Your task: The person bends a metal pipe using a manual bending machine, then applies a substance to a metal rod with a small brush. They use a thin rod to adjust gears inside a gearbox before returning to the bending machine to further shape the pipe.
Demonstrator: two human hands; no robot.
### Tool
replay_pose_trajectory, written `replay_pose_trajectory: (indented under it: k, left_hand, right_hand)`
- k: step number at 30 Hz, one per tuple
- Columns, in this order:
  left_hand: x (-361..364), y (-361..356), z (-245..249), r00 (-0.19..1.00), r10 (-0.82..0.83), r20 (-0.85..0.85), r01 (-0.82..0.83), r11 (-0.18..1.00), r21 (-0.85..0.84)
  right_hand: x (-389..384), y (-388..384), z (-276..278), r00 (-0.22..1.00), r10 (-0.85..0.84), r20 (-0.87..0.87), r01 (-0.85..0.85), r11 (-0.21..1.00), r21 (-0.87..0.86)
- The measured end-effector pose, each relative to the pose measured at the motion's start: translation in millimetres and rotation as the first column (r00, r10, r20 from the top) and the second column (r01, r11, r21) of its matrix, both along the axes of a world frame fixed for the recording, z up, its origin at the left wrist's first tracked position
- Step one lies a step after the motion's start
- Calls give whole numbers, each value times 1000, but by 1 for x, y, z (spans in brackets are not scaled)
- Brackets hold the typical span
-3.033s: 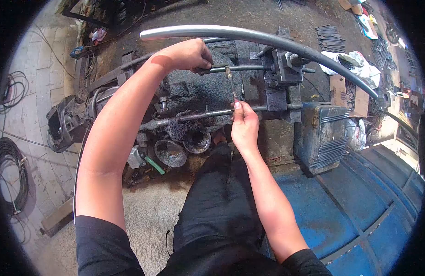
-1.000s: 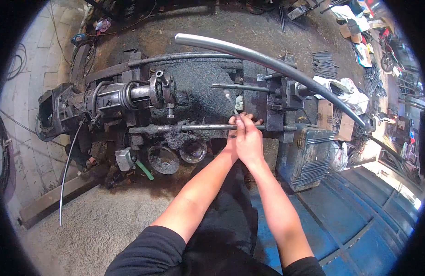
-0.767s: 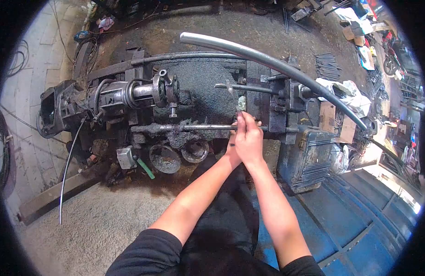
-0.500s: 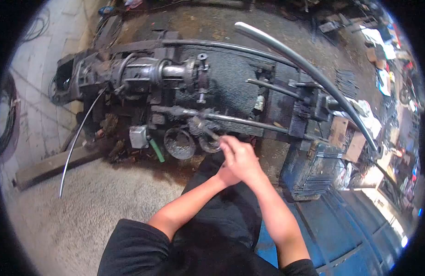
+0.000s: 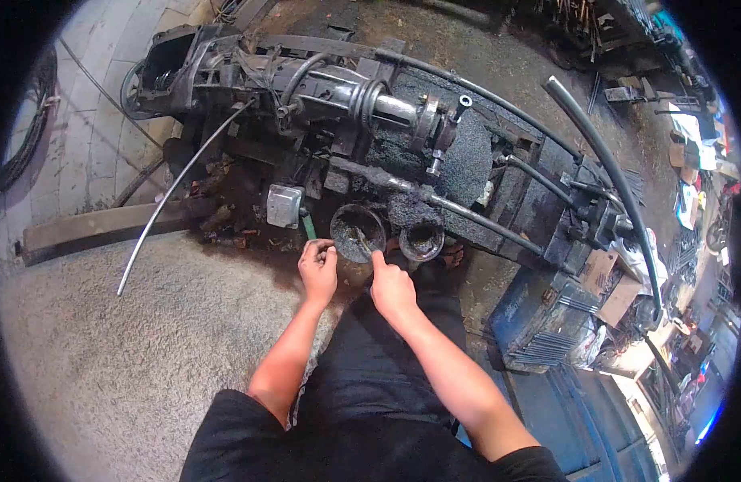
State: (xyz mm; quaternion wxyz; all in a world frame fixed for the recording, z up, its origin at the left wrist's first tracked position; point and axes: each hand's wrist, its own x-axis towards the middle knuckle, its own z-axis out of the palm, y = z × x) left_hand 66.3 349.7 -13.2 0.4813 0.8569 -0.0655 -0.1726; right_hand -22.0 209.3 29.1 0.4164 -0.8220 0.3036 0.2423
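Note:
My left hand (image 5: 317,269) is at the near left side of a round metal bowl (image 5: 376,221), its fingers closed at the rim beside a green handle (image 5: 309,226). My right hand (image 5: 393,291) is closed on a thin-handled brush (image 5: 363,240), whose far end reaches down into the bowl. The brush tip is too small to make out. A second, smaller bowl (image 5: 423,243) with dark contents stands to the right. Beyond the bowls, a long metal rod (image 5: 475,215) runs along a greasy machine (image 5: 330,92).
A grey metal box (image 5: 285,206) sits left of the bowls. Bent metal rods stick out at the left (image 5: 168,193) and right (image 5: 607,157). A blue crate (image 5: 527,317) stands to the right, near cardboard (image 5: 619,299). A beam (image 5: 105,227) lies at the left.
My hands have moved apart. The left hand has gone to the left bowl's rim, and the right hand has lowered the brush into that bowl. The view has shifted, moving the machine rightward.

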Motion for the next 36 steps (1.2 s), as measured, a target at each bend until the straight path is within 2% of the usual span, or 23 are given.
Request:
replay_pose_trajectory:
  k: [1, 2, 4, 6, 8, 11, 13, 14, 16, 17, 18, 20, 21, 22, 24, 26, 28, 30, 32, 33, 34, 36]
  left_hand:
    - [-1, -1, -5, 998, 57, -34, -58, 998, -40]
    - [-2, -2, -12, 991, 113, -71, -118, 990, -78]
    - [-4, -4, -20, 993, 111, -41, -114, 991, -67]
    - [-6, -13, -19, 995, 98, -15, -99, 992, -85]
    - [0, -19, -17, 998, 66, -22, -67, 996, -62]
    - [6, -28, -10, 999, -11, 35, 11, 1000, -22]
    - [8, -35, -3, 998, -53, 33, 54, 998, -30]
    - [9, -39, 1, 997, -70, 33, 72, 997, -41]
    - [10, -49, 14, 975, -140, 171, 156, 984, -84]
    - [11, -56, 29, 978, -142, 154, 157, 984, -87]
    - [13, -63, 41, 956, -175, 236, 197, 978, -71]
    - [17, -79, 61, 949, -209, 237, 243, 962, -125]
    - [19, -90, 66, 945, -220, 242, 268, 945, -186]
    - [22, -102, 71, 941, -230, 247, 290, 925, -244]
    - [28, -136, 82, 901, -275, 335, 376, 881, -288]
    - [30, -168, 86, 889, -344, 302, 435, 840, -324]
    - [28, -200, 93, 835, -371, 407, 518, 780, -351]
    - [17, -214, 95, 818, -407, 407, 550, 762, -342]
    - [3, -217, 96, 845, -423, 328, 531, 742, -409]
    - [-4, -213, 95, 842, -450, 299, 537, 756, -375]
    - [-10, -213, 87, 843, -421, 333, 529, 762, -374]
    - [-18, -205, 76, 841, -445, 307, 534, 773, -343]
  right_hand:
    - [-1, 2, -4, 994, -88, 67, 89, 996, -18]
    - [-1, 3, -9, 994, -83, 68, 85, 996, -26]
    - [-2, 6, -14, 976, -206, 65, 207, 978, -11]
    - [-2, 6, -14, 977, -190, 93, 192, 981, -8]
    - [1, 5, -14, 975, -177, 136, 180, 984, -11]
    - [1, 5, -17, 980, -184, 82, 185, 983, -14]
    - [-5, 6, -15, 977, -123, 172, 123, 992, 10]
    - [-10, 6, -12, 975, -138, 172, 141, 990, -1]
    - [-21, 1, -4, 937, -169, 307, 173, 985, 13]
    - [-27, -3, -1, 907, -248, 341, 254, 967, 29]
    - [-33, -9, 1, 902, -269, 338, 281, 960, 13]
    - [-44, -26, 7, 615, -621, 486, 562, 778, 283]
    - [-53, -37, 12, 581, -731, 358, 635, 682, 362]
    - [-61, -49, 11, 494, -789, 366, 668, 614, 421]
    - [-70, -70, 4, 335, -822, 461, 738, 533, 414]
    - [-74, -95, 4, 247, -877, 412, 773, 435, 461]
    - [-73, -116, 5, 128, -914, 386, 767, 338, 545]
    - [-72, -133, -8, 172, -874, 455, 826, 379, 416]
    - [-63, -144, -4, 170, -876, 452, 845, 365, 390]
    - [-58, -149, 0, 180, -874, 452, 859, 363, 361]
    - [-55, -153, 3, 168, -876, 451, 862, 353, 364]
    - [-52, -158, 9, 285, -865, 414, 865, 418, 278]
